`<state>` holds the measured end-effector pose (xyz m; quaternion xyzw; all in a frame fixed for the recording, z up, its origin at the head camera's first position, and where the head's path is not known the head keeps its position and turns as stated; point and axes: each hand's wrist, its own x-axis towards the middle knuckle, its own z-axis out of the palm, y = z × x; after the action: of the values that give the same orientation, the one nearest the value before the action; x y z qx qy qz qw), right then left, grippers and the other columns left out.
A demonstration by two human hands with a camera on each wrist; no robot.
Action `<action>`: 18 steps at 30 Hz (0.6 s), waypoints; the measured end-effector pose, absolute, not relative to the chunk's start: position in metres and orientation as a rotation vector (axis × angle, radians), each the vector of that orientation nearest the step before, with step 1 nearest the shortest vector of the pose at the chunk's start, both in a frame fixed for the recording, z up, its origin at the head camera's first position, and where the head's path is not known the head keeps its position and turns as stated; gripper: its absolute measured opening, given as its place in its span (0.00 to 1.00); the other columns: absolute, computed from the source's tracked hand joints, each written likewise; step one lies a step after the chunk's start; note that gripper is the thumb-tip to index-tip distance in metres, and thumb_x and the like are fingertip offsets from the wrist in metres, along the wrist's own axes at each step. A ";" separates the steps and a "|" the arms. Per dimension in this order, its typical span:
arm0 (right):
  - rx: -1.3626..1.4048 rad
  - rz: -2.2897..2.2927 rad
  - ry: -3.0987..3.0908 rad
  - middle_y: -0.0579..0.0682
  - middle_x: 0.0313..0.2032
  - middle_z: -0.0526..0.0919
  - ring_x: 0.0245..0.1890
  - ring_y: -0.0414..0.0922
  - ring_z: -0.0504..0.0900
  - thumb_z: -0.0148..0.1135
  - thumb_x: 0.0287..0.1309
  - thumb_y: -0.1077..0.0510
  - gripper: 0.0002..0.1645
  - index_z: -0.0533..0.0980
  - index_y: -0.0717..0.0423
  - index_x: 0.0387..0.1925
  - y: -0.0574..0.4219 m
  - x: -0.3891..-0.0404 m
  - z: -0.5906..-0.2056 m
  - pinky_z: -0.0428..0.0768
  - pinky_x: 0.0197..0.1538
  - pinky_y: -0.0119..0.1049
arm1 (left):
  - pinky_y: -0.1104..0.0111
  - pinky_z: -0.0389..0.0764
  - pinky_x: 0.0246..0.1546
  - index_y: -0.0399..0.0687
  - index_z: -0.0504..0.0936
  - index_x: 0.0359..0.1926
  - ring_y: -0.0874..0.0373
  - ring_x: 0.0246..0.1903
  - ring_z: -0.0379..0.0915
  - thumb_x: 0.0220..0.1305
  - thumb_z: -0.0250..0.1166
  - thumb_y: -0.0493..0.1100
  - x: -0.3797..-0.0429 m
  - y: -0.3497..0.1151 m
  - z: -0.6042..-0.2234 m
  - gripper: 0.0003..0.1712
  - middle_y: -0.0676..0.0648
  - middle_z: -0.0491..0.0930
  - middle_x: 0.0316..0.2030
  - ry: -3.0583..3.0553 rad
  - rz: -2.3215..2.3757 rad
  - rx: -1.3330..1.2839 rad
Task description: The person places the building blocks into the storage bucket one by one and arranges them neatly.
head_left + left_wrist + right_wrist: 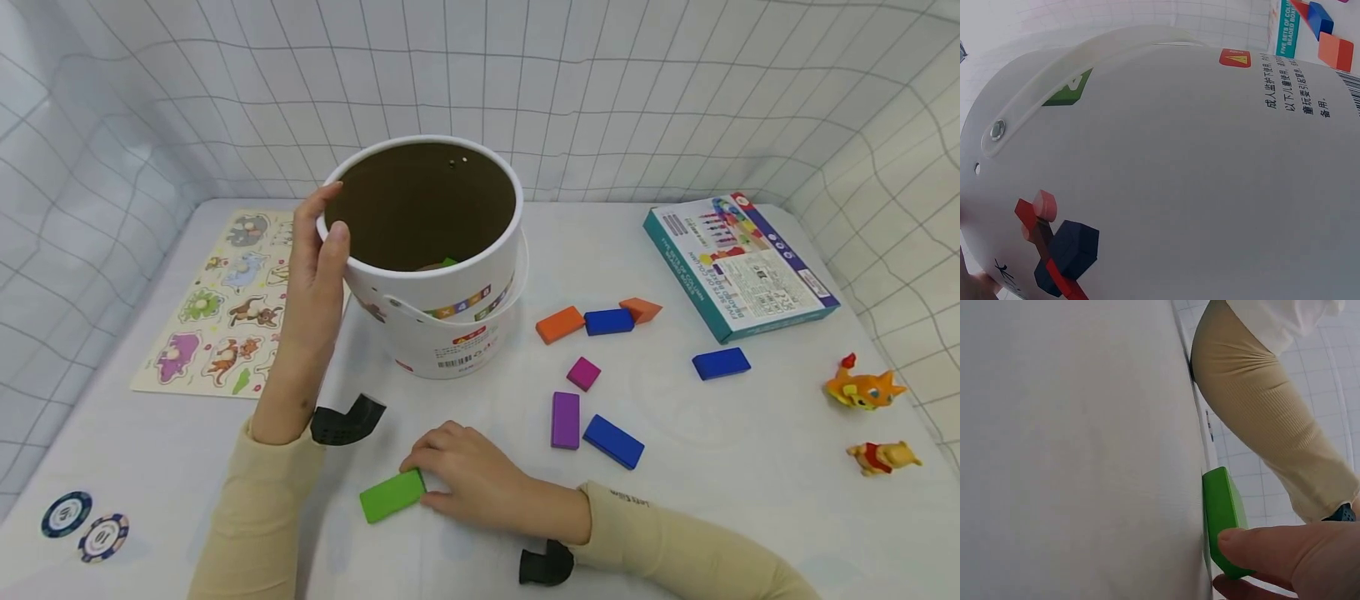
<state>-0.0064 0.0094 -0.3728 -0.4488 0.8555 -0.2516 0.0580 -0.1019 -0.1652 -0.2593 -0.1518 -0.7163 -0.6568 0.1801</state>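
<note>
My left hand grips the rim of a white bucket at its left side, thumb outside and fingers over the edge. The bucket tilts a little; a bit of green and brown shows down inside. In the left wrist view the bucket's printed wall and its clear handle fill the picture. My right hand pinches the right end of a green block lying on the table. In the right wrist view, thumb and fingers meet that green block close to the white surface.
Right of the bucket lie an orange block, an orange triangle, several blue blocks, a purple block and a magenta cube. A boxed game, two figurines, an animal puzzle board and two chips lie farther out.
</note>
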 end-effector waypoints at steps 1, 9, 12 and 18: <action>-1.364 -0.764 2.586 0.38 0.41 0.77 0.43 0.35 0.70 0.66 0.46 0.53 0.19 0.77 0.46 0.43 0.010 -0.006 -0.372 0.68 0.45 0.25 | 0.62 0.50 0.59 0.52 0.57 0.63 0.56 0.62 0.46 0.63 0.45 0.46 -0.102 -0.165 -0.259 0.27 0.49 0.55 0.62 -2.021 -1.859 -0.431; -1.195 -0.906 2.377 0.39 0.42 0.77 0.39 0.29 0.73 0.63 0.49 0.59 0.20 0.74 0.50 0.47 0.030 -0.013 -0.352 0.71 0.43 0.19 | 0.63 0.51 0.59 0.51 0.57 0.63 0.56 0.62 0.46 0.63 0.45 0.46 -0.103 -0.165 -0.259 0.26 0.49 0.55 0.62 -2.013 -1.879 -0.424; -1.055 -1.083 2.250 0.39 0.42 0.77 0.39 0.29 0.74 0.61 0.50 0.63 0.20 0.73 0.49 0.47 0.044 -0.018 -0.344 0.72 0.40 0.20 | 0.63 0.51 0.59 0.51 0.58 0.63 0.56 0.62 0.46 0.63 0.45 0.46 -0.103 -0.164 -0.259 0.26 0.49 0.55 0.62 -2.009 -1.885 -0.427; -0.827 -1.392 2.091 0.39 0.41 0.77 0.42 0.34 0.76 0.58 0.52 0.66 0.18 0.74 0.46 0.43 0.070 -0.031 -0.326 0.75 0.43 0.28 | 0.62 0.51 0.59 0.52 0.58 0.63 0.56 0.62 0.46 0.63 0.46 0.46 -0.103 -0.165 -0.259 0.26 0.49 0.55 0.62 -1.998 -1.896 -0.421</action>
<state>-0.0313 0.0696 -0.3258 -0.3031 0.7664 -0.5102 0.2460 -0.1028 -0.1648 -0.2589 -0.1489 -0.7057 -0.6698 0.1767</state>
